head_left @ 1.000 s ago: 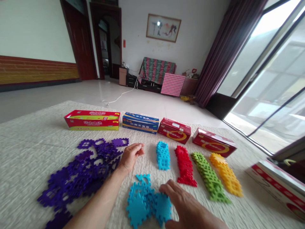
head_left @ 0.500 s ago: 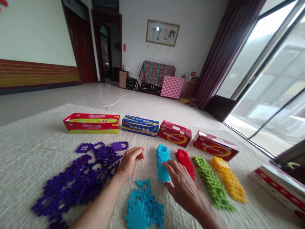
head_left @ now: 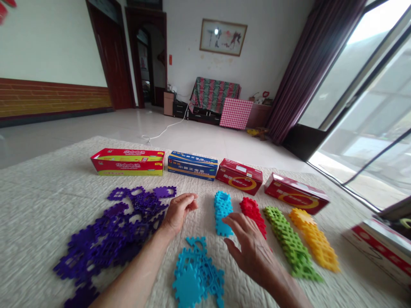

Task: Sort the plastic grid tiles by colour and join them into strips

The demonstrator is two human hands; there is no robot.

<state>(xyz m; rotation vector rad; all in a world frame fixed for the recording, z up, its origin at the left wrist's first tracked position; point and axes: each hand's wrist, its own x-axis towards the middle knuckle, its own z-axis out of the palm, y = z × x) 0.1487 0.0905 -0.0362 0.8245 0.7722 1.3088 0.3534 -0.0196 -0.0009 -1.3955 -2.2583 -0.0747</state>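
My right hand (head_left: 248, 244) is open, its fingers arched and thumb apart. Its fingertips overlap the near right side of a row of light-blue interlocking plastic pieces (head_left: 222, 209); whether they touch it I cannot tell. To the left of that row, my left hand (head_left: 180, 211) is closed with curled fingers, and no piece shows in it. Between my forearms lies a loose pile of light-blue pieces (head_left: 189, 284). A heap of purple pieces (head_left: 109, 235) spreads left of my left hand. Partly behind my right hand is a row of red pieces (head_left: 252, 209).
Green pieces (head_left: 287, 239) and yellow pieces (head_left: 316, 241) lie in rows to the right. Along the back stand a red-and-yellow box (head_left: 128, 164), a blue box (head_left: 192, 167) and two dark-red boxes (head_left: 239, 176). A white-and-red carton (head_left: 379, 252) stands far right on the quilted mat (head_left: 61, 196).
The view has shifted slightly, so everything sits a little higher and farther right. My right hand's fingers look more arched over the light-blue row. My left hand keeps its pose.
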